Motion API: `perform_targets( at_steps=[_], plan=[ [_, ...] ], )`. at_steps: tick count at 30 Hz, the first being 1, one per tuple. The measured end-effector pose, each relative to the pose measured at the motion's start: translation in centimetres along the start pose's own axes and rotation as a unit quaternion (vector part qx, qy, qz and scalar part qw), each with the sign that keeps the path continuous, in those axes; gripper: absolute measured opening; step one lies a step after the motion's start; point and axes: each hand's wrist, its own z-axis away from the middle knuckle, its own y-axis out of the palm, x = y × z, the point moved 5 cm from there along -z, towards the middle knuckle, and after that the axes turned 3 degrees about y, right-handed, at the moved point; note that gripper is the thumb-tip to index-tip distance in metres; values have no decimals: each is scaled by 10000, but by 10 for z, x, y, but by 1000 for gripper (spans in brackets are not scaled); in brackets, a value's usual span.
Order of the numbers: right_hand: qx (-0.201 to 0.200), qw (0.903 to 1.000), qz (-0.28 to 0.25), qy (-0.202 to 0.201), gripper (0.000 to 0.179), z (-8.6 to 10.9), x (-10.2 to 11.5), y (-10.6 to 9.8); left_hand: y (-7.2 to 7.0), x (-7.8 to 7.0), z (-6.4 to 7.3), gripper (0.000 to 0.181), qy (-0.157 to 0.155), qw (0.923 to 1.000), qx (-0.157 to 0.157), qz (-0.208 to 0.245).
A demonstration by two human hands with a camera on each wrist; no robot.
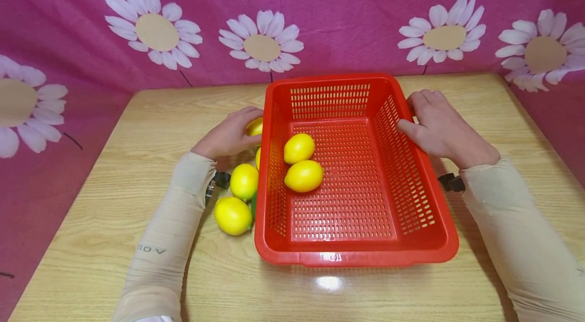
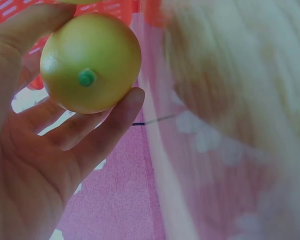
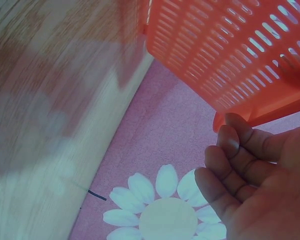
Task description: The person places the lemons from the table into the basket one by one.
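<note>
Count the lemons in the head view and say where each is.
6 lemons: two in the red basket; one in the left hand; one mostly hidden by the basket's left rim; two beside that rim, lower in the picture. Others may be hidden.

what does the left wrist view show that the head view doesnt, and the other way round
Only the left wrist view: the palm of the left hand and the green tip of the lemon it holds.
Only the head view: the right hand at the red basket's side and two lemons inside it.
Both: the left hand, its lemon, the basket and pink flowered cloth.
</note>
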Motion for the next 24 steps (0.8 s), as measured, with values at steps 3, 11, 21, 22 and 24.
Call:
perform_targets(
  at_steps=[3, 11, 21, 22, 24],
  plan=[
    [-17, 10000, 16, -20, 34, 0, 0, 0, -2, 0, 1, 54, -44, 10000, -21, 3],
    [-4, 10000, 41, -16, 34, 0, 1, -1, -5, 1, 2, 53, -139, 9999, -36, -61],
    [109, 9999, 81, 44, 35, 0, 2, -2, -14, 4, 7, 51, -446, 9989, -149, 8],
    [114, 9999, 80, 47, 35, 0, 2, -2, -15, 4, 7, 50, -462, 9988, -179, 50],
    [125, 9999, 73, 68, 35, 1, 2, -3, -18, 3, 8, 49, -438, 9987, -235, 94]
  ],
)
